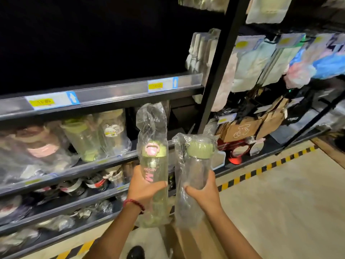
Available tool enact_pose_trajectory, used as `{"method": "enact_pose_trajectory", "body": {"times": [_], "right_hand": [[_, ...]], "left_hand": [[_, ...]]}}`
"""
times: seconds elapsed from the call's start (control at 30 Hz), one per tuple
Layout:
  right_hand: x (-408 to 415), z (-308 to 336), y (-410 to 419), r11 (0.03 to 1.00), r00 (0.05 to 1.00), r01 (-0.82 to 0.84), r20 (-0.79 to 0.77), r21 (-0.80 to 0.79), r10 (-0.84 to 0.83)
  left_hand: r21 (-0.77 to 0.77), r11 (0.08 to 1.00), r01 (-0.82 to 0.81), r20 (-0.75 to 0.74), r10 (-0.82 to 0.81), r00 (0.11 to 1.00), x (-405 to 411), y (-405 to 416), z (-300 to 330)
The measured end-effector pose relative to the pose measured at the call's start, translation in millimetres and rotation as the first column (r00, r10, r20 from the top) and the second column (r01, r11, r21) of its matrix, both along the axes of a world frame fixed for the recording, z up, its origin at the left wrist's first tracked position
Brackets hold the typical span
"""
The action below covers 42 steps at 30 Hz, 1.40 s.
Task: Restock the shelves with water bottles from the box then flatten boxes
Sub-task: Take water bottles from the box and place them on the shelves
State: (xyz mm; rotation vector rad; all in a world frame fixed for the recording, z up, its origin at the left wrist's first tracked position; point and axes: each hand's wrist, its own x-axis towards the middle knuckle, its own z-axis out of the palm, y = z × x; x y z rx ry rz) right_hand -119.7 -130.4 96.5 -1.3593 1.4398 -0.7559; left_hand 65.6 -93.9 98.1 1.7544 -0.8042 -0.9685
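The left hand (pixel 144 187) holds a bagged green bottle (pixel 153 165) with a pink lid, fingers curled round it; the right hand (pixel 202 193) grips another bagged bottle (pixel 194 176); both are upright before the shelves (pixel 104 94); a brown box (pixel 196 242), maybe open, sits below.

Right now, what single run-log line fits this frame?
phase: restocking | left hand: grips bagged pink-lid bottle | right hand: grips bagged green-lid bottle | shelf: ahead | box: below

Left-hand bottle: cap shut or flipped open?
Shut. The green-and-pink cap sits flat on the left-hand bottle, which the left hand holds upright, still sealed in its clear plastic bag.
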Motion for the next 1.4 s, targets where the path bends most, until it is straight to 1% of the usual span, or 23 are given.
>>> {"method": "enact_pose_trajectory", "body": {"times": [0.07, 0.13, 0.2, 0.3, 0.37, 0.53, 0.67, 0.77, 0.83, 0.9, 0.97, 1.07, 1.2, 1.4], "right_hand": [[17.4, -1.3, -10.1, 1.000, 1.000, 0.015, -0.006, -0.011, -0.015], [31.2, -2.7, -20.5, 1.000, 1.000, 0.027, -0.014, -0.012, -0.027], [42.1, -2.9, -30.2, 0.999, 0.999, 0.044, -0.025, -0.003, -0.044], [57.4, -2.2, -46.6, 0.997, 0.996, 0.076, -0.044, -0.004, -0.076], [64.5, -3.7, -58.1, 0.996, 0.995, 0.090, -0.034, -0.007, -0.090], [75.2, -10.0, -90.2, 0.993, 0.993, 0.115, -0.014, -0.037, -0.116], [82.7, -20.3, -120.0, 0.988, 0.990, 0.132, 0.060, -0.080, -0.128], [86.3, -26.0, -130.4, 0.991, 0.990, 0.090, 0.122, -0.102, -0.077], [89.5, -30.1, -140.6, 0.993, 0.991, 0.054, 0.126, -0.109, -0.040], [92.3, -34.8, -155.7, 0.991, 0.993, 0.050, 0.116, -0.121, -0.035], [95.4, -35.8, -170.9, 0.993, 0.988, 0.060, 0.146, -0.101, -0.044], [95.3, -36.5, -188.0, 0.996, 0.977, 0.074, 0.204, -0.053, -0.062], [95.8, -38.3, -200.9, 0.995, 0.960, 0.094, 0.268, -0.031, -0.083], [96.0, -27.6, -216.0, 0.997, 0.955, 0.043, 0.295, -0.066, -0.022]], "left_hand": [[0.005, 1.000, 0.017, -0.007, -0.017, 1.000, 18.4, -7.3, -4.0], [0.010, 1.000, 0.010, -0.047, -0.010, 0.999, 33.5, -13.4, -10.2], [0.019, 1.000, 0.009, -0.046, -0.008, 0.999, 43.6, -18.5, -13.9], [0.026, 0.996, 0.081, 0.072, -0.082, 0.994, 55.3, -29.4, -13.6], [0.016, 0.995, 0.094, 0.113, -0.095, 0.989, 61.7, -41.1, -13.7], [-0.003, 1.000, -0.003, 0.062, 0.003, 0.998, 69.5, -69.0, -13.7], [-0.120, 0.990, -0.074, 0.021, 0.077, 0.997, 70.1, -91.6, -24.1], [-0.205, 0.973, -0.101, 0.065, 0.117, 0.991, 68.4, -104.5, -31.4], [-0.237, 0.966, -0.107, 0.099, 0.133, 0.986, 65.3, -112.1, -32.7], [-0.245, 0.963, -0.115, 0.138, 0.152, 0.979, 63.2, -120.3, -32.0], [-0.237, 0.963, -0.131, 0.159, 0.171, 0.972, 64.1, -129.3, -31.9], [-0.209, 0.961, -0.179, 0.124, 0.207, 0.970, 67.7, -139.7, -29.8], [-0.192, 0.950, -0.246, 0.073, 0.264, 0.962, 67.2, -149.8, -29.5], [-0.229, 0.938, -0.261, 0.047, 0.279, 0.959, 62.5, -164.1, -20.6]]}}
